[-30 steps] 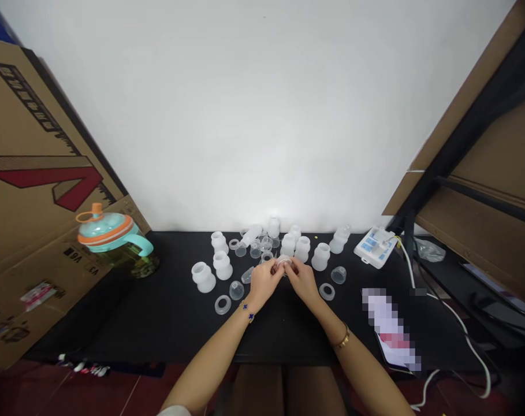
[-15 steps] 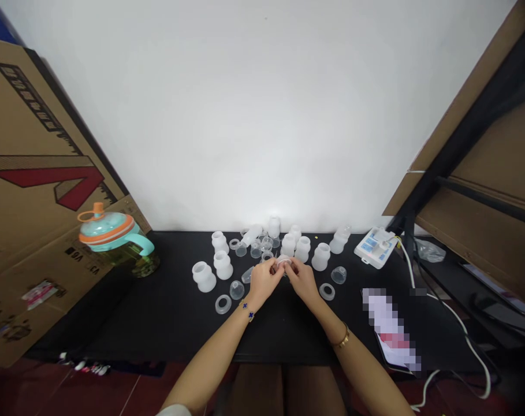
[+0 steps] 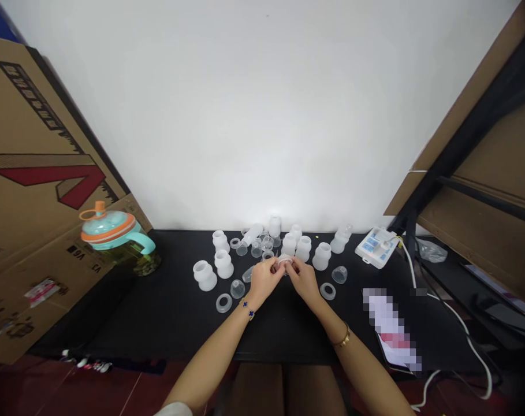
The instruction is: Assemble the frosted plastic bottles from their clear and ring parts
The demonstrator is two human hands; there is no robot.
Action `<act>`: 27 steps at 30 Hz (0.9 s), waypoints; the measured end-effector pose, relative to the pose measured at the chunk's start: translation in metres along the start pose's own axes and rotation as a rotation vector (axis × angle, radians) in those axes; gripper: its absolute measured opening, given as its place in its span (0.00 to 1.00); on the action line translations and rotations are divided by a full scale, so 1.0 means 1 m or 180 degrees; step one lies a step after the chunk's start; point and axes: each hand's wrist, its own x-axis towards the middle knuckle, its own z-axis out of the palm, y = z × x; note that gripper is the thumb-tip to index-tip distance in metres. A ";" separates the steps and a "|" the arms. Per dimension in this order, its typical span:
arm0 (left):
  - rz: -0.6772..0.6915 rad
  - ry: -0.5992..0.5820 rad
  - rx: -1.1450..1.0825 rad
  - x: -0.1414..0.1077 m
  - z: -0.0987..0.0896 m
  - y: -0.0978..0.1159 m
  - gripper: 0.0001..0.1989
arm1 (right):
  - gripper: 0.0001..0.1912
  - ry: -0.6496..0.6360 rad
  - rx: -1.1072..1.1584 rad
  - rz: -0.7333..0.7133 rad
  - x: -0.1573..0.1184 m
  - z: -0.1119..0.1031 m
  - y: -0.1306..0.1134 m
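My left hand [image 3: 265, 280] and my right hand [image 3: 303, 279] meet over the middle of the black table [image 3: 171, 323]. Both pinch a whitish translucent ring [image 3: 284, 260], much of it hidden by my fingers. White bottles [image 3: 303, 249] stand just beyond my hands. Left of my left wrist lie a clear dome cap [image 3: 237, 289] and a loose ring collar [image 3: 223, 303]. Another ring collar [image 3: 328, 290] and a clear cap [image 3: 339, 274] lie right of my right hand. Several clear caps [image 3: 256, 249] are clustered behind my left hand.
A teal and orange jug [image 3: 115, 237] stands at the left by a cardboard box [image 3: 37, 190]. To the right are a white power box [image 3: 376, 247], a phone with a blurred screen [image 3: 392, 332] and a white cable [image 3: 457, 320]. A white wall [image 3: 262, 115] rises behind.
My fingers have shifted slightly on the ring, and its top edge shows a little more. The view has moved slightly; the things on the table stay put.
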 end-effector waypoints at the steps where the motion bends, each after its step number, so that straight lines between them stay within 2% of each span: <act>1: 0.0001 -0.0002 -0.0001 0.000 0.000 0.000 0.19 | 0.19 0.0006 -0.0018 -0.0003 0.000 0.000 0.000; 15: -0.0038 -0.0046 -0.0015 -0.001 -0.001 0.002 0.17 | 0.16 -0.0077 0.0213 -0.0003 -0.002 -0.002 -0.004; 27: 0.0103 0.0003 0.0087 0.000 0.000 -0.002 0.18 | 0.18 -0.0050 0.0068 -0.0059 0.000 -0.003 -0.005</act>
